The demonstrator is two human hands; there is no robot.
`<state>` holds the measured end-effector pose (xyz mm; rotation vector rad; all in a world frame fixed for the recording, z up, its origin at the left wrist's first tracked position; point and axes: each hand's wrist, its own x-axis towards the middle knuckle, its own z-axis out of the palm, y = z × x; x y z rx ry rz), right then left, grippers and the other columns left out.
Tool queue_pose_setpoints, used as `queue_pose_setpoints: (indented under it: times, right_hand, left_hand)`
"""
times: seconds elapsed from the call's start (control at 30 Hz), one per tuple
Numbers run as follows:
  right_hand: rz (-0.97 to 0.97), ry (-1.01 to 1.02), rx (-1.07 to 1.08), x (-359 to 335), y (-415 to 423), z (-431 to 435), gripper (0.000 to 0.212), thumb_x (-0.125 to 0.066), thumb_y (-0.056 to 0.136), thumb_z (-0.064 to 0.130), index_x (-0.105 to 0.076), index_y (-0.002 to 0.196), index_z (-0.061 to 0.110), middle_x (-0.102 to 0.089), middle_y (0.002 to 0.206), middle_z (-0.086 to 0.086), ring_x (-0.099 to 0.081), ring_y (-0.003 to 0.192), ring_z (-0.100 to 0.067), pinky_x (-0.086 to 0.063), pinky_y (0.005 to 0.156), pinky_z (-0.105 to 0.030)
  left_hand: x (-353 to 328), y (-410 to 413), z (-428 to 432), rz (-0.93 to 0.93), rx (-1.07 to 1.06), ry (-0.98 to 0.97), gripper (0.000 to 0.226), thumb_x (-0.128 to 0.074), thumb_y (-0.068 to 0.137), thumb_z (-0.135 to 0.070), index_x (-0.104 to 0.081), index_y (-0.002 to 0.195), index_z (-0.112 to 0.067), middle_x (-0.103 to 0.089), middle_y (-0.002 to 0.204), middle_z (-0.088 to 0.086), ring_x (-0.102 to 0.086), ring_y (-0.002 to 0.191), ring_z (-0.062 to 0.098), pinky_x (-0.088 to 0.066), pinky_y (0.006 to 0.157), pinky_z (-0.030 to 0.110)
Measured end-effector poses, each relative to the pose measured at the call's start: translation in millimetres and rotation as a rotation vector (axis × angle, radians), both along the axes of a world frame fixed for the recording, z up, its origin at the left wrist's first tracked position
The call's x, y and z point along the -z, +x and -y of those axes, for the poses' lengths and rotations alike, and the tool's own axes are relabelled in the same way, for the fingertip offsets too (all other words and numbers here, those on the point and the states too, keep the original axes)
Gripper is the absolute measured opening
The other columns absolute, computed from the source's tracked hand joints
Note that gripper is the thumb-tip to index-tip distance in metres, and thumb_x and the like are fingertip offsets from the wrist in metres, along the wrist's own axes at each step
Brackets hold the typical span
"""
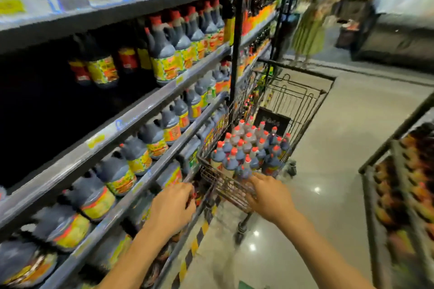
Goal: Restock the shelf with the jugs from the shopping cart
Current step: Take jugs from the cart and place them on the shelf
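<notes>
A wire shopping cart (231, 191) stands in the aisle against the shelving, packed with several dark jugs (246, 150) with red caps. My right hand (269, 197) reaches over the cart's near rim with its fingers spread, the fingertips at the nearest jug and nothing gripped. My left hand (175, 206) hovers by the rail of a low shelf (145, 185), its fingers curled beside a small red-capped item. What lies inside those fingers is hidden. The shelves on the left carry rows of the same dark jugs (164, 58) with yellow labels. The view is blurred by motion.
A dark gap (47, 101) opens in the left part of the middle shelf. A black upright post (237, 37) divides the shelving just beyond the cart. Another rack (399, 195) stands on the right. A person in a green skirt (307, 33) is at the aisle's far end.
</notes>
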<state>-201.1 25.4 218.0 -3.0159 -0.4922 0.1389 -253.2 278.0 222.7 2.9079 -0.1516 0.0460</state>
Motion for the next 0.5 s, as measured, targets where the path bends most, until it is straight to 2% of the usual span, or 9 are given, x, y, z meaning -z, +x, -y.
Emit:
queue_pose_setpoints:
  times: [0.1,0.2,0.33,0.5]
  right_hand:
    - [-0.03,0.03,0.11,10.9,11.5,59.0,0.036,-0.052,0.09,0.038,-0.059,0.121,0.02,-0.064,0.115,-0.007,-0.063,0.106,-0.033,-0.054,0.08,-0.042]
    - [-0.044,0.07,0.205,13.8,23.8,119.5,0.034,-0.048,0.095,0.038,-0.058,0.122,0.02,-0.065,0.119,-0.007,-0.063,0.108,-0.034,-0.055,0.083,-0.042]
    - [-0.02,0.054,0.285,18.4,40.3,201.7,0.034,-0.046,0.097,0.036,-0.06,0.126,0.023,-0.067,0.119,-0.004,-0.063,0.11,-0.031,-0.055,0.084,-0.04]
    - [-0.022,0.035,0.379,24.8,62.1,286.1,0.035,-0.047,0.1,0.036,-0.059,0.128,0.019,-0.066,0.121,-0.005,-0.064,0.109,-0.03,-0.054,0.082,-0.04]
  left_hand:
    - [3.3,33.3,51.4,-0.028,0.095,0.032,0.013,-0.046,0.098,-0.036,-0.053,0.099,-0.026,-0.056,0.093,-0.005,-0.059,0.09,0.019,-0.042,0.065,0.032]
    - [10.9,66.3,109.3,-0.049,0.174,0.035,0.013,-0.045,0.097,-0.038,-0.047,0.091,-0.027,-0.051,0.09,-0.005,-0.058,0.091,0.019,-0.036,0.062,0.034]
    - [30.9,107.9,187.2,-0.068,0.259,0.022,0.016,-0.047,0.095,-0.039,-0.054,0.097,-0.024,-0.059,0.098,-0.002,-0.061,0.096,0.022,-0.044,0.069,0.036]
    - [42.9,154.3,275.3,-0.104,0.342,0.029,0.018,-0.047,0.096,-0.036,-0.057,0.103,-0.022,-0.061,0.1,-0.001,-0.06,0.095,0.021,-0.037,0.066,0.033]
